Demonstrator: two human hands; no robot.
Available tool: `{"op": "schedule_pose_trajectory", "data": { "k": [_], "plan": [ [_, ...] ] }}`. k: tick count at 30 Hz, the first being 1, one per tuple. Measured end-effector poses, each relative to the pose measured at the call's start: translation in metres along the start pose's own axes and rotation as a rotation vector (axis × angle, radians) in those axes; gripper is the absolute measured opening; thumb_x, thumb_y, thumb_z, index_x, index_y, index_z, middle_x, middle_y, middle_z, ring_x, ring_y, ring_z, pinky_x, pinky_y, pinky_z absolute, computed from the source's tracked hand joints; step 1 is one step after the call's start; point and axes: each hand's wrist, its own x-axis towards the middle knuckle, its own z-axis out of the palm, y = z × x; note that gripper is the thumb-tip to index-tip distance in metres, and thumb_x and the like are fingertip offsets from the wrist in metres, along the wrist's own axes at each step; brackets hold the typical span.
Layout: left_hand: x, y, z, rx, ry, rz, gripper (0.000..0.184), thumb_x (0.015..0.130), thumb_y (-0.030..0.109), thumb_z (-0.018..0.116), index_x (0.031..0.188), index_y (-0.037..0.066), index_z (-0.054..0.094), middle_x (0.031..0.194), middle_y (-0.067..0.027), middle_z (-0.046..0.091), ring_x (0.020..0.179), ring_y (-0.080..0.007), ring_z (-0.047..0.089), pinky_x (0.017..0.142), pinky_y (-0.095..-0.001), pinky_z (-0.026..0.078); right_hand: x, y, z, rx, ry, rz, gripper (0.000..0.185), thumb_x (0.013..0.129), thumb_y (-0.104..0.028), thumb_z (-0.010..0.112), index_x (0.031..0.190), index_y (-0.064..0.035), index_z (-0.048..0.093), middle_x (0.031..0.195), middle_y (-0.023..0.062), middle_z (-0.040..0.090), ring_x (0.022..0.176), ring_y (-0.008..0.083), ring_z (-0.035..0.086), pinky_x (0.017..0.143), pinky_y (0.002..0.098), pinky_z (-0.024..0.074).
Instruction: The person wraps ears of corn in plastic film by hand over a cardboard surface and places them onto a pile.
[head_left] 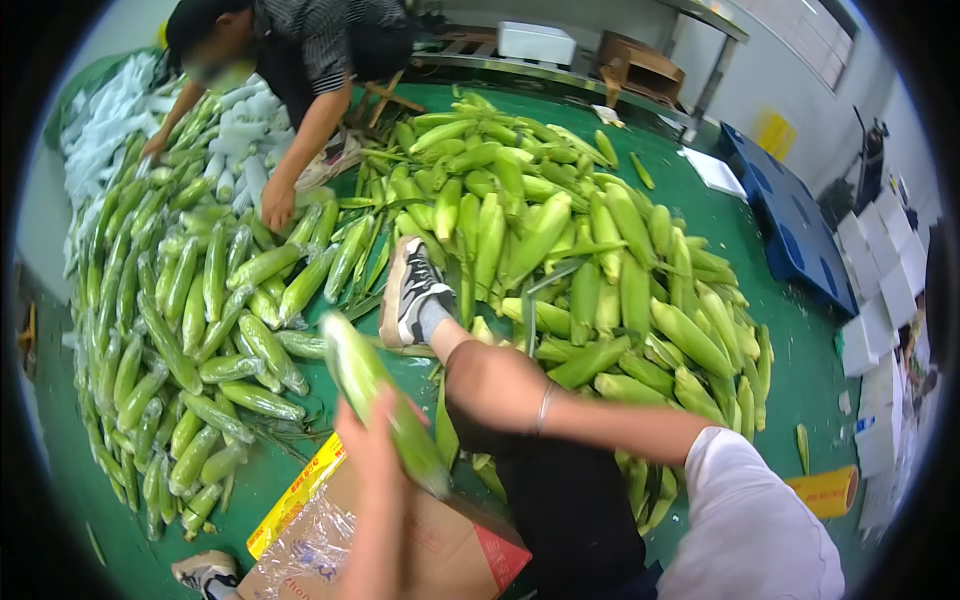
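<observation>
"How many cobs are in hand?"

"One cob (375, 385). The left hand (372, 435) is closed around its lower part, and it tilts above the one box (430, 545). It's too blurred to tell if it's wrapped."

"And the right hand (490, 385)?"

"Apart from the left, over the bent leg. It's blurred, so I can't tell whether its fingers are open or closed. One bracelet (545, 408) is on that wrist."

"How many heaps?"

"Two. The left heap (190, 330) is cobs in clear film; the right heap (610, 250) is green cobs in husk. Too many overlap to count in either."

"Anyone else?"

"One co-worker (335, 40), both hands down at the left heap."

"What else?"

"Two shoes: one (410, 292) between the heaps, one (207, 572) beside the box. One yellow strip (295, 497) at the box's edge, one yellow roll (826, 491) on the floor at right, and one blue pallet (785, 220) beyond the right heap."
</observation>
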Motion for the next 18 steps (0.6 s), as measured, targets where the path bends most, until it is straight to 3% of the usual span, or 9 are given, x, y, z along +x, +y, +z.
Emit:
{"op": "schedule_pose_trajectory", "data": {
  "k": [2,4,5,7,9,10,12,15,18],
  "plan": [
    [0.114,-0.005,-0.031,-0.056,0.143,0.02,0.045,0.086,0.042,0.067,0.104,0.004,0.051,0.08,-0.0096,0.061,0.068,-0.0203,0.062,0.058,-0.0335,0.051,0.066,0.093,-0.033,0.179,0.224,0.531,0.037,0.084,-0.027,0.061,0.1,0.0051,0.053,0.084,0.0229,0.065,0.073,0.0353,0.064,0.064,0.0454,0.0504],
    [0.207,0.021,-0.067,-0.248,0.061,0.23,0.058,0.088,0.043,0.064,0.126,0.002,0.047,0.11,-0.0147,0.059,0.097,-0.0253,0.059,0.087,-0.0423,0.049,0.113,0.207,-0.02,-0.112,0.367,0.729,0.093,0.088,-0.051,0.053,0.13,0.0254,0.022,0.106,0.0335,0.061,0.097,0.0391,0.064,0.084,0.0441,0.0515],
    [0.258,0.027,-0.109,-0.34,0.051,0.138,0.048,0.09,0.034,0.065,0.122,0.004,0.047,0.113,-0.0133,0.059,0.104,-0.0261,0.058,0.087,-0.0422,0.049,0.138,0.269,-0.001,-0.315,0.347,0.728,0.101,0.088,-0.059,0.049,0.135,0.0241,0.016,0.119,0.0355,0.055,0.109,0.04,0.059,0.092,0.0426,0.0485],
    [0.253,0.061,-0.12,-0.173,0.162,0.228,0.054,0.091,0.031,0.062,0.131,0.002,0.041,0.126,-0.0173,0.053,0.112,-0.0309,0.055,0.092,-0.0431,0.047,0.153,0.234,-0.012,-0.189,0.378,1.015,0.117,0.074,-0.071,0.06,0.139,0.018,0.019,0.126,0.0313,0.053,0.113,0.0387,0.058,0.097,0.0451,0.0454],
    [0.203,0.086,-0.153,-0.166,0.142,0.192,0.058,0.091,0.03,0.062,0.134,0.0,0.036,0.134,-0.0192,0.046,0.111,-0.0349,0.056,0.092,-0.043,0.047,0.16,0.228,-0.012,-0.195,0.502,1.115,0.108,0.07,-0.064,0.07,0.135,0.0141,0.032,0.12,0.0258,0.059,0.105,0.0346,0.063,0.087,0.044,0.0514],
    [0.168,0.096,-0.182,-0.078,0.14,0.138,0.056,0.091,0.03,0.062,0.133,0.0,0.039,0.129,-0.0191,0.051,0.108,-0.0325,0.058,0.091,-0.0417,0.048,0.158,0.239,-0.018,0.098,0.472,1.049,0.097,0.071,-0.061,0.07,0.129,0.0117,0.041,0.113,0.0228,0.062,0.097,0.033,0.064,0.082,0.0416,0.0533],
    [0.08,0.114,-0.247,0.25,0.279,0.038,0.036,0.092,0.026,0.061,0.114,-0.001,0.055,0.101,-0.0134,0.065,0.09,-0.0211,0.065,0.074,-0.0319,0.052,0.141,0.242,-0.022,0.656,0.476,0.927,0.077,0.074,-0.051,0.069,0.122,0.0068,0.052,0.1,0.0173,0.065,0.086,0.0287,0.066,0.074,0.0375,0.0555],
    [-0.083,0.101,-0.345,1.051,0.612,0.032,0.025,0.087,0.022,0.065,0.091,-0.002,0.057,0.072,-0.0062,0.058,0.061,-0.0131,0.053,0.054,-0.0289,0.043,0.09,0.157,-0.036,1.279,0.316,0.671,0.056,0.083,-0.034,0.064,0.124,0.0034,0.051,0.101,0.0136,0.064,0.089,0.0238,0.064,0.074,0.036,0.055],
    [-0.214,0.071,-0.346,1.311,0.771,-0.231,0.038,0.08,0.029,0.073,0.092,-0.001,0.053,0.064,-0.0113,0.054,0.06,-0.0205,0.056,0.055,-0.0343,0.045,0.04,0.019,-0.015,0.959,0.174,0.247,0.054,0.079,-0.013,0.064,0.129,0.0008,0.049,0.116,0.0114,0.06,0.103,0.0203,0.059,0.086,0.0337,0.0509]
  ]
}}
